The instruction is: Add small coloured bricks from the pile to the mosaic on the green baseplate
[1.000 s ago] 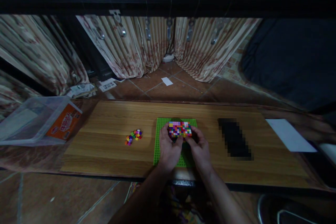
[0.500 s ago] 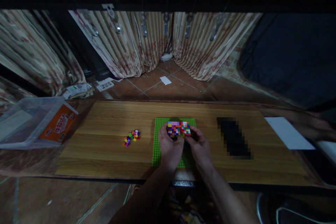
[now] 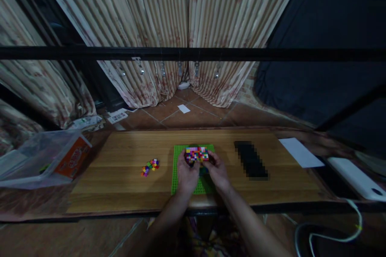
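Observation:
A block of small multicoloured bricks [image 3: 197, 154] sits at the far part of a green studded baseplate [image 3: 177, 168] on the wooden table [image 3: 120, 176]. My left hand [image 3: 186, 174] grips the block's left near side with curled fingers. My right hand [image 3: 216, 171] holds its right near side in the same way. The near edge of the block is hidden behind my fingers. A little heap of loose coloured bricks [image 3: 150, 167] lies on the table to the left of the baseplate.
A clear plastic tub with an orange label [image 3: 48, 158] rests at the table's left end. A dark blurred object [image 3: 251, 160] lies right of the baseplate, with a white sheet [image 3: 300, 151] and a white device [image 3: 356, 178] beyond. A black bar [image 3: 193, 54] crosses the view above.
The camera has tilted up and back, so the table looks smaller and lower. Both hands stay on the brick block, which looks slightly raised at its near edge.

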{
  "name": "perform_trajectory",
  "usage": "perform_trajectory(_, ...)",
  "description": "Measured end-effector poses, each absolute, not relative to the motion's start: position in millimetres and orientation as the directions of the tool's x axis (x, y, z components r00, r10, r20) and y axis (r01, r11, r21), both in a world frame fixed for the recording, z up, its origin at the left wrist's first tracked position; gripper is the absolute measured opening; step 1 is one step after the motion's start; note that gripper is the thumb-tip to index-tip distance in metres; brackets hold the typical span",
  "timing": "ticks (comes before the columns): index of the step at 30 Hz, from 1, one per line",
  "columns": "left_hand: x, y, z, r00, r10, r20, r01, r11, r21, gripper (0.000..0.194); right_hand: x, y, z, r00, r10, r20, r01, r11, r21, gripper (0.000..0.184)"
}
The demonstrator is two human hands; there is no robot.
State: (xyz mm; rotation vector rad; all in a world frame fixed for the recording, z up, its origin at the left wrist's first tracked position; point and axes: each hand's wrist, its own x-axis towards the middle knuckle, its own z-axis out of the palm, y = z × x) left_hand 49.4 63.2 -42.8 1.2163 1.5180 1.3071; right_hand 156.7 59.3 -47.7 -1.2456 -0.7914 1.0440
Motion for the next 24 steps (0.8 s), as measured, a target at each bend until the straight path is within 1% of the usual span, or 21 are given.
perform_trajectory(6,37,41,-41,-0.144,0.989,0.034,0.273,0.006,0.962,0.057,158,52,-53,0.376,0.924,-0.072,-0.196,0.003,-0.981,0.04)
perform_trajectory(13,20,21,-43,-0.075,0.997,-0.013,0.335,0.037,0.942,0.058,158,44,-50,0.397,0.918,-0.021,-0.174,0.053,-0.983,0.039)
perform_trajectory(18,9,10,-39,-0.005,1.0,-0.029,0.344,0.029,0.938,0.049,161,37,-53,0.383,0.922,0.059,-0.016,0.07,-0.997,0.039)
perform_trajectory(24,10,3,-40,-0.036,0.999,-0.004,0.363,0.016,0.932,0.053,163,31,-63,0.346,0.93,0.126,0.165,0.072,-0.984,0.042)
